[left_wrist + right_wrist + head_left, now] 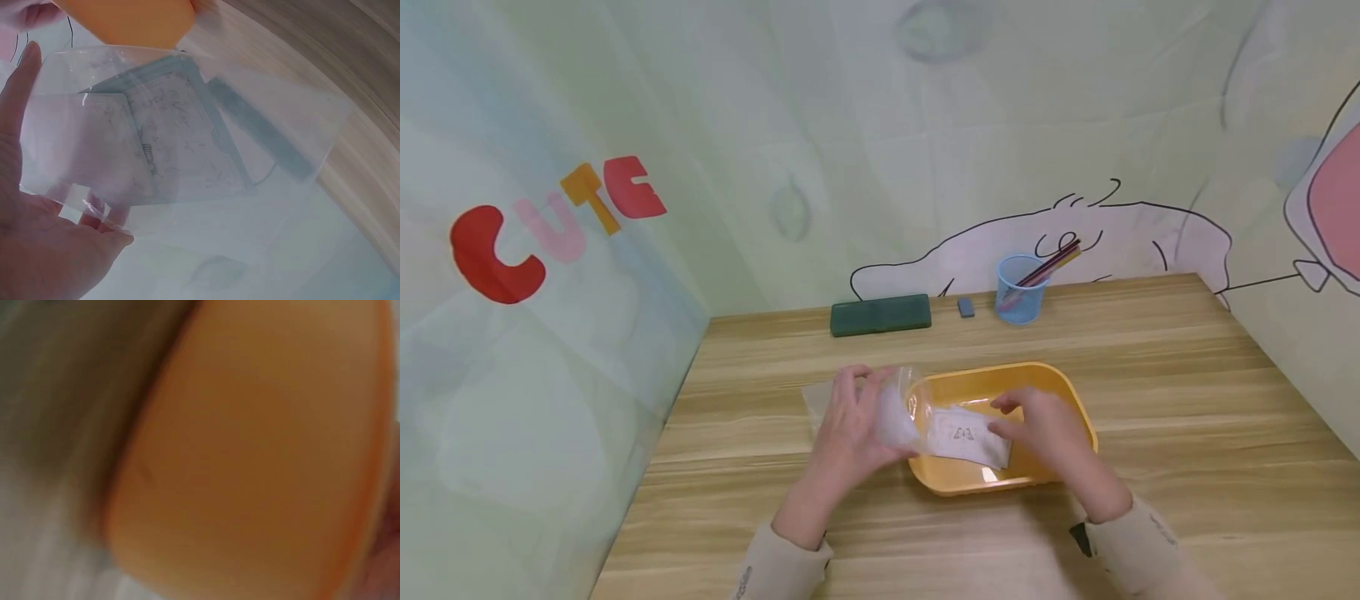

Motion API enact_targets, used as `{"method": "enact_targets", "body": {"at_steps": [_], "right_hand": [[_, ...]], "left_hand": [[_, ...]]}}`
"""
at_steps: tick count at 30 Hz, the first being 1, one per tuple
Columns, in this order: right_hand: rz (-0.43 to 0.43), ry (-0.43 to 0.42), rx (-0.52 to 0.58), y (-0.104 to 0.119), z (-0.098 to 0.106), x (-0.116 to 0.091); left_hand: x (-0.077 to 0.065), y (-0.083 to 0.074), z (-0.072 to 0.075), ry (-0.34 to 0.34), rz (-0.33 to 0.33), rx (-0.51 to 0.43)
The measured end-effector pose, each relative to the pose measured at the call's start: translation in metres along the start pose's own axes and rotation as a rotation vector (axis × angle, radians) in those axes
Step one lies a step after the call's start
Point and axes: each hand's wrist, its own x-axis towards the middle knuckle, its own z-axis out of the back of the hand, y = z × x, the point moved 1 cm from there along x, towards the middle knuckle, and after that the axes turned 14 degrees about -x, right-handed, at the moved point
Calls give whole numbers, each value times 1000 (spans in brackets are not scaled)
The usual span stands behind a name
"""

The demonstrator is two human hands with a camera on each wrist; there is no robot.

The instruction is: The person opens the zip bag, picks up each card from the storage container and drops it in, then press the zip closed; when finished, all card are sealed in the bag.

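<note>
My left hand (pixel 850 421) grips a clear plastic bag (pixel 898 417) beside the tray's left end, its mouth facing the tray. Several pale printed cards (pixel 181 137) show through the bag's film in the left wrist view. Inside the orange-yellow tray (pixel 955 483) lies a loose pile of white cards (pixel 966 437), the top one bearing a small butterfly print. Over the tray's right part hovers my right hand (pixel 1048 425), thumb and fingers apart with nothing between them, fingertips close to the cards' right edge. The right wrist view is blurred and mostly filled by the tray.
Along the back of the wooden table (pixel 737 458) stand a dark green case (pixel 880 316), a small blue eraser (pixel 966 307) and a blue cup (pixel 1018 296) with several pencils. A printed cloth (pixel 850 125) hangs behind and at the sides.
</note>
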Motion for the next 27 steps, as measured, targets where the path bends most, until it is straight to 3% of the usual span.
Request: {"method": "enact_targets", "body": {"at_steps": [5,18,27], "right_hand": [[-16,149,-62,-8,-16,1],[-80,192,-45,-13,-28,2],[-111,215,-5,-13,-29,4]], "left_hand": [[0,0,1,-1,-4,-7],[-2,1,1,-37,-43,-19],[-3,1,2,-28,-33,-30]]}}
